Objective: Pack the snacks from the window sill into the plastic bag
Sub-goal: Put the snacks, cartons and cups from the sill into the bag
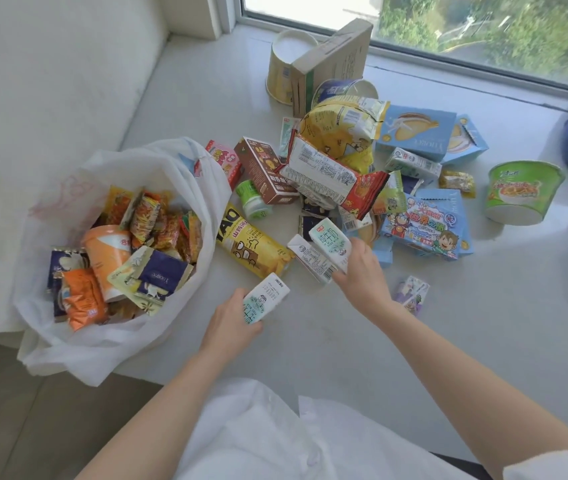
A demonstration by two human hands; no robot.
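Home room: wide white window sill under window, trees outside.

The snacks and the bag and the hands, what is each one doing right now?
plastic bag: open, partly filled with snacks.
left hand: holding one milk carton.
right hand: gripping two milk cartons.
green noodle bowl: upright on the sill, sealed.
yellow paper cup: upside down by the window.
cardboard box: standing on edge.
yellow snack pack: lying flat beside the bag.
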